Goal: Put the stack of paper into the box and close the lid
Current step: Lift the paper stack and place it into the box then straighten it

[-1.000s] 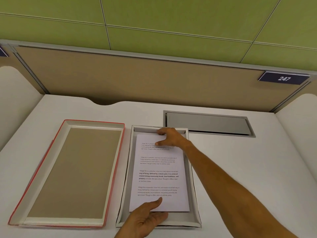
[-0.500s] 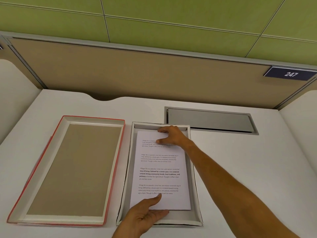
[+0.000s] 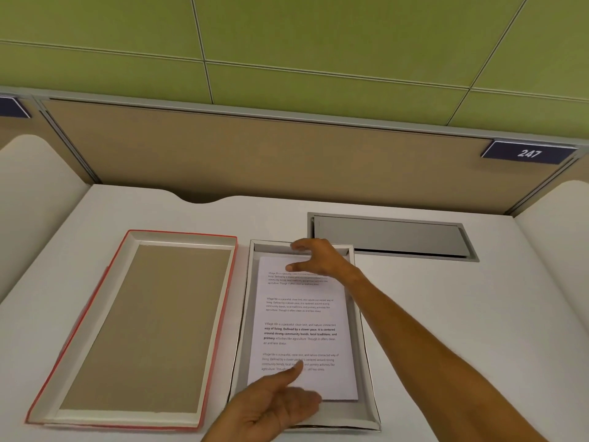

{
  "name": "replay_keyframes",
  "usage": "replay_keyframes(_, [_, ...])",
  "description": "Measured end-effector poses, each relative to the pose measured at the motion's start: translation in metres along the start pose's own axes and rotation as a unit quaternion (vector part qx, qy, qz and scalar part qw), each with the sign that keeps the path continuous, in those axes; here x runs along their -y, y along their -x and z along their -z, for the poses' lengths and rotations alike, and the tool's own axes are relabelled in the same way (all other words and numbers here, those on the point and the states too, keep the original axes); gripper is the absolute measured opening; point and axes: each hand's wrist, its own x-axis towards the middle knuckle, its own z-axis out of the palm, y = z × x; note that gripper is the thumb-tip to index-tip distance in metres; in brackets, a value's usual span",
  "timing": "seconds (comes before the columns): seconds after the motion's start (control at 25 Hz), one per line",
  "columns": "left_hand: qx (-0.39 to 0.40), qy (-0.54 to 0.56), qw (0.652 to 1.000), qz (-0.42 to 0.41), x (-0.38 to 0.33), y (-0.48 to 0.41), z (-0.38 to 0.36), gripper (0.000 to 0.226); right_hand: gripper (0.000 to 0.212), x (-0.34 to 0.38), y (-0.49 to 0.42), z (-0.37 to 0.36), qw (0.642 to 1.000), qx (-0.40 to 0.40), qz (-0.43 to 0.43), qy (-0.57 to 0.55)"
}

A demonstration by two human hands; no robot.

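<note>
The white stack of paper (image 3: 302, 317), printed with text, lies inside the open grey-white box (image 3: 347, 413) at the middle of the desk. My right hand (image 3: 318, 256) is at the stack's far end, with the thumb over the top sheet and the fingers curled past the far edge, by the box's far wall. At the near end my left hand (image 3: 274, 406) has its thumb on the top sheet and its fingers along the near edge, hiding the near-left corner. The red-edged lid (image 3: 143, 330) lies upside down to the left of the box, apart from it.
A grey metal cable hatch (image 3: 389, 236) is set in the desk behind and right of the box. A tan partition (image 3: 255, 154) with a "247" plate (image 3: 529, 153) closes the back, with a notch in the desk's rear edge. White side panels flank the desk.
Both hands stay at the ends of the stack inside the box. My right hand's fingers have spread a little toward the far wall. The lid has not moved.
</note>
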Motion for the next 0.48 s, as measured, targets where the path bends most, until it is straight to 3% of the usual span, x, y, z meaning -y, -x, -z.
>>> replay_keyframes(0.08, [-0.018, -0.012, 0.995, -0.095, -0.023, 0.013, 0.011, 0.051, 0.068, 0.017, 0.006, -0.004, 0.997, -0.048, 0.007, -0.061])
replay_keyframes(0.16, [-0.101, -0.069, 0.958, -0.258, -0.055, 0.025, 0.030, 0.045, 0.067, 0.036, 0.016, -0.018, 0.983, -0.097, 0.002, -0.157])
replay_keyframes(0.28, [-0.284, -0.187, 0.832, -0.438, -0.110, 0.041, 0.070, 0.043, 0.065, 0.061, 0.034, -0.059, 0.940, -0.126, -0.046, -0.313])
replay_keyframes(0.36, [-0.390, -0.264, 0.742, -0.478, -0.141, 0.050, 0.103, 0.041, 0.065, 0.077, 0.048, -0.092, 0.904, -0.114, -0.083, -0.403])
replay_keyframes(0.48, [-0.473, -0.349, 0.647, -0.486, -0.171, 0.061, 0.147, 0.042, 0.067, 0.098, 0.064, -0.139, 0.851, -0.105, -0.115, -0.501])
